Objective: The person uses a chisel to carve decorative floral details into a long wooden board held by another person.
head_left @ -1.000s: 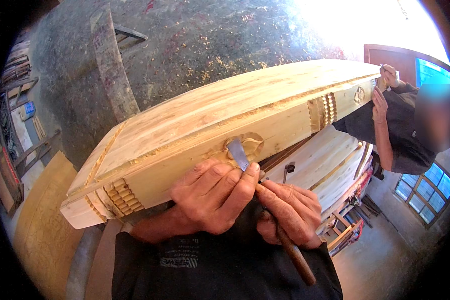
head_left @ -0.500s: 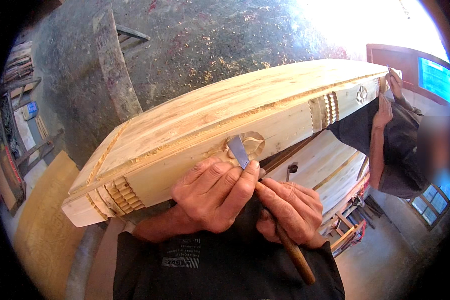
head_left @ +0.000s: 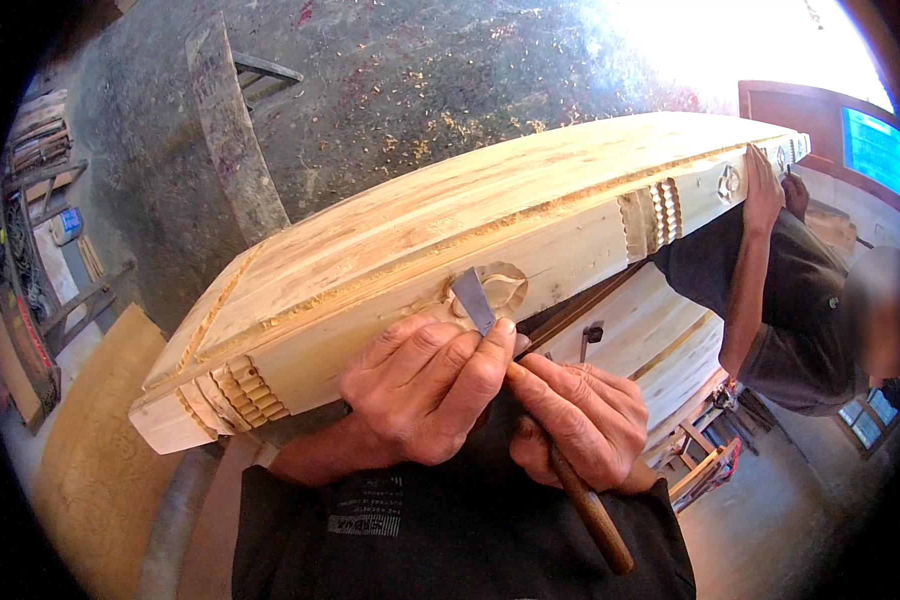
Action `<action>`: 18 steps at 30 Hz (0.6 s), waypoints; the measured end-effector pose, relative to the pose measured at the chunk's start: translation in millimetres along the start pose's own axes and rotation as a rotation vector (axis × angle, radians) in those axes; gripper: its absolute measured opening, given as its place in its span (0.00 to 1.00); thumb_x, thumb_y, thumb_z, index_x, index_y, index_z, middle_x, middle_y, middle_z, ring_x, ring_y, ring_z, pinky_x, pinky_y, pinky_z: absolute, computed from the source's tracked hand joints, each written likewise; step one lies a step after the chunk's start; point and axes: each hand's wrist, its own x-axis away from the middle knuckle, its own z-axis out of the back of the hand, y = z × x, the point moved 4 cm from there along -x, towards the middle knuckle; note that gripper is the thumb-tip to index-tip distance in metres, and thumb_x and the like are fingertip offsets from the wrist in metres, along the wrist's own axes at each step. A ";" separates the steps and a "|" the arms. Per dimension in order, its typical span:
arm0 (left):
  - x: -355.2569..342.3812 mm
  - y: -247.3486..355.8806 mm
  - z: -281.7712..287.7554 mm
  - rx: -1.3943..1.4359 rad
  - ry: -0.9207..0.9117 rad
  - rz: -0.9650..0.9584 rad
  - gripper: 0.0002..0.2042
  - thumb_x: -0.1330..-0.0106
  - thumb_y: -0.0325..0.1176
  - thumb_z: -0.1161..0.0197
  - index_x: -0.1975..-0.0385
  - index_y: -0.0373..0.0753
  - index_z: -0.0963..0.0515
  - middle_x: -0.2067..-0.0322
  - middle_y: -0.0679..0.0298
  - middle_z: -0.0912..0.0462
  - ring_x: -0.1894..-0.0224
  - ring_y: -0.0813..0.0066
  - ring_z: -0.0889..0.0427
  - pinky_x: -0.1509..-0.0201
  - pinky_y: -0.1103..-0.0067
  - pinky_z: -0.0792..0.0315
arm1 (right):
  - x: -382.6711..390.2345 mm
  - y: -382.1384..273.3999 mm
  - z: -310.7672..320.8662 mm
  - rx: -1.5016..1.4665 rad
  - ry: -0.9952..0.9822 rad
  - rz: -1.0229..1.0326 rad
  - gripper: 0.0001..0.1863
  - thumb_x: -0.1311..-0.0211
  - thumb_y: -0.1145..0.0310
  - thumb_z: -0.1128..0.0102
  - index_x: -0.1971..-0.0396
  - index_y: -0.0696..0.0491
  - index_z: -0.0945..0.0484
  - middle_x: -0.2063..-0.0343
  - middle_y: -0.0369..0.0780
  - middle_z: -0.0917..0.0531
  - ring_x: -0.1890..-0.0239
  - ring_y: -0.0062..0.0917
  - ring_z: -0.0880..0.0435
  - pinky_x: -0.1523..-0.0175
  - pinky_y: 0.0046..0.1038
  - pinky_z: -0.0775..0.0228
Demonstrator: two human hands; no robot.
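A wood chisel [head_left: 472, 303] with a wide flat steel blade and a brown wooden handle lies between my two hands. My left hand [head_left: 418, 392] pinches the blade just behind its broad end, its knuckles close to the wooden edge. Lower on the tool, my right hand [head_left: 582, 420] is wrapped round the handle, whose butt sticks out below. The blade's end lies against a rounded carved motif [head_left: 505, 287] on the side edge of a large pale wooden panel [head_left: 400, 240]. My fingers partly cover that carving.
Beaded carved bands [head_left: 248, 393] mark the panel's edge. At its far right end a co-worker [head_left: 785, 300] in dark clothes has both hands at the same edge. Wood shavings [head_left: 450, 130] litter the floor beyond. A patterned brown sheet [head_left: 100, 420] lies at left.
My hands and the chisel hold nearly the same place at the carving. The co-worker's hands and body have shifted at the far end of the panel.
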 end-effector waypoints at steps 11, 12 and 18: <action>-2.0 1.8 0.2 -0.010 -0.030 0.024 0.13 0.33 0.30 0.32 0.53 0.30 0.13 0.69 0.63 0.14 0.64 0.73 0.12 0.54 0.75 0.17 | 0.2 5.6 2.6 -0.006 -0.047 0.021 0.14 0.36 0.72 0.30 0.55 0.67 0.12 0.64 0.52 0.09 0.66 0.36 0.05 0.61 0.34 0.09; -2.1 1.9 -0.2 -0.011 -0.028 0.024 0.13 0.33 0.30 0.32 0.52 0.30 0.13 0.69 0.64 0.13 0.65 0.73 0.11 0.54 0.75 0.17 | 0.6 6.0 2.4 -0.008 -0.046 0.016 0.14 0.35 0.72 0.30 0.55 0.67 0.12 0.64 0.52 0.09 0.66 0.36 0.05 0.61 0.34 0.09; -3.8 1.5 0.0 -0.009 -0.048 0.028 0.13 0.32 0.30 0.33 0.52 0.31 0.13 0.69 0.64 0.13 0.65 0.73 0.11 0.55 0.75 0.17 | 2.0 13.4 1.8 -0.028 -0.041 0.073 0.16 0.32 0.69 0.32 0.55 0.67 0.13 0.67 0.54 0.09 0.68 0.39 0.05 0.61 0.37 0.10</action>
